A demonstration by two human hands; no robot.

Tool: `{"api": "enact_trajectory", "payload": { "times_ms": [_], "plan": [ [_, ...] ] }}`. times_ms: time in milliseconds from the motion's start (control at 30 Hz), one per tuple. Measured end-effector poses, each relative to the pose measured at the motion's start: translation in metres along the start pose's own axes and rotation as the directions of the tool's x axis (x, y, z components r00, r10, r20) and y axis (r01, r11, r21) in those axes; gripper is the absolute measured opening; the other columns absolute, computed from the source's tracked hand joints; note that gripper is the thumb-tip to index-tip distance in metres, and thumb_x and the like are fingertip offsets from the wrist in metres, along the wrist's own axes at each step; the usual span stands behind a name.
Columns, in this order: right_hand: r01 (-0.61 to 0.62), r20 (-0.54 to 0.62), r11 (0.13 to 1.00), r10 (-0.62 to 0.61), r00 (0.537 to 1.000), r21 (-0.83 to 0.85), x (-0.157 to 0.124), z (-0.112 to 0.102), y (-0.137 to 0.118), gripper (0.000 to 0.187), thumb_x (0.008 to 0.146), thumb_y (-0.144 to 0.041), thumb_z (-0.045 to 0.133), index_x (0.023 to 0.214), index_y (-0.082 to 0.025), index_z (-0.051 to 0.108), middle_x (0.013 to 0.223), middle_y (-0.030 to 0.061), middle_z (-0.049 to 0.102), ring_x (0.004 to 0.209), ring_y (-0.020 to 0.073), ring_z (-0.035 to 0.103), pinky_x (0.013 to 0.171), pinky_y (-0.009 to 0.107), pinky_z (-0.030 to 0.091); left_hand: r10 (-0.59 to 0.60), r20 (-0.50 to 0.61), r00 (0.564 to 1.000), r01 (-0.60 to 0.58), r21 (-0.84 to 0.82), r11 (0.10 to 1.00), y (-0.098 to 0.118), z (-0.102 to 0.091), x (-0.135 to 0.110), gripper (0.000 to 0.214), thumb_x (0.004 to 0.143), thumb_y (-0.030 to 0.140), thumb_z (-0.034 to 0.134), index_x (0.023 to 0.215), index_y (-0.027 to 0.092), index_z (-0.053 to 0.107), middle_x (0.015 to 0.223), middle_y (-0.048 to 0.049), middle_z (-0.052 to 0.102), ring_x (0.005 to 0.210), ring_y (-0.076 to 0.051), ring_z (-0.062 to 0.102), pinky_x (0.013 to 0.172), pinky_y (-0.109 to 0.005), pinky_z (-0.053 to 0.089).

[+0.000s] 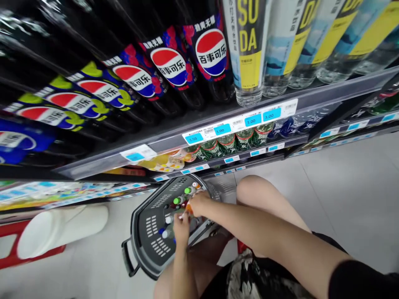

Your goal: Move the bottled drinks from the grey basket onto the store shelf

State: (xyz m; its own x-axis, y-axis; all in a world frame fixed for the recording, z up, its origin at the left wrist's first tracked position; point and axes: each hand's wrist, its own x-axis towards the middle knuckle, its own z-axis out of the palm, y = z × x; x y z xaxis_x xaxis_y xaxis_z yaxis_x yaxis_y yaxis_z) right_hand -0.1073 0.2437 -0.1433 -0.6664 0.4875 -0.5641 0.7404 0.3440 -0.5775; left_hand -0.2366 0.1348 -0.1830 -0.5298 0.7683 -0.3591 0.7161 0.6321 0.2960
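The right hand (201, 203) has fingers (192, 201) curled around an orange item (188, 208); the left hand's (181, 227) grip is unclear.

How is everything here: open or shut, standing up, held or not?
Basket: open on top, bottles inside
Green-capped bottles: capped, in the basket
White-capped bottles: capped, in the basket
Right hand: over the basket; grip unclear
Left hand: close beside it; grip unclear
Pepsi bottles: lined up on the shelf, tops out of view
Soda bottles: standing in a row
Price tags: fixed to the shelf edge
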Motion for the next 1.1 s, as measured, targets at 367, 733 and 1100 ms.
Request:
{"api": "enact_trajectory", "payload": {
  "times_ms": [367,733,1100],
  "plan": [
    [0.581,-0.491,0.808,-0.547,0.678,-0.097,-0.086,-0.004,-0.023,0.070,0.079,-0.048,0.078,0.134,-0.014,0.051,0.132,0.0131,0.063,0.127,0.0282,0.056,0.113,0.042,0.037,0.040,-0.378,0.925,-0.182,-0.348,0.919,0.035,-0.156,-0.129,0.045,0.074,0.062,0.065,0.089,0.019,0.062,0.070,-0.0029,0.065,0.060,-0.019,0.061,0.054,-0.027,0.045],
    [0.448,-0.754,0.863,-0.130,0.643,0.233,-0.178,-0.005,0.006,0.062,0.059,-0.069,0.079,0.093,-0.017,0.071,0.079,0.0041,0.074,0.073,0.0242,0.071,0.070,0.030,0.050,0.304,-0.345,0.888,-0.460,-0.691,0.558,0.101,-0.116,-0.186,0.051,0.092,0.052,0.062,0.128,0.016,0.056,0.069,0.0027,0.055,0.056,-0.010,0.049,0.053,-0.021,0.041],
    [0.660,-0.773,0.517,0.004,0.634,0.544,-0.171,-0.008,0.017,0.057,0.061,-0.057,0.086,0.094,-0.012,0.073,0.087,0.0077,0.075,0.075,0.0226,0.068,0.068,0.030,0.051,0.387,-0.499,0.776,-0.602,-0.398,0.692,0.122,-0.088,-0.195,0.040,0.102,0.037,0.047,0.135,0.020,0.059,0.118,-0.0114,0.061,0.108,-0.022,0.059,0.095,-0.035,0.049]
  ]
}}
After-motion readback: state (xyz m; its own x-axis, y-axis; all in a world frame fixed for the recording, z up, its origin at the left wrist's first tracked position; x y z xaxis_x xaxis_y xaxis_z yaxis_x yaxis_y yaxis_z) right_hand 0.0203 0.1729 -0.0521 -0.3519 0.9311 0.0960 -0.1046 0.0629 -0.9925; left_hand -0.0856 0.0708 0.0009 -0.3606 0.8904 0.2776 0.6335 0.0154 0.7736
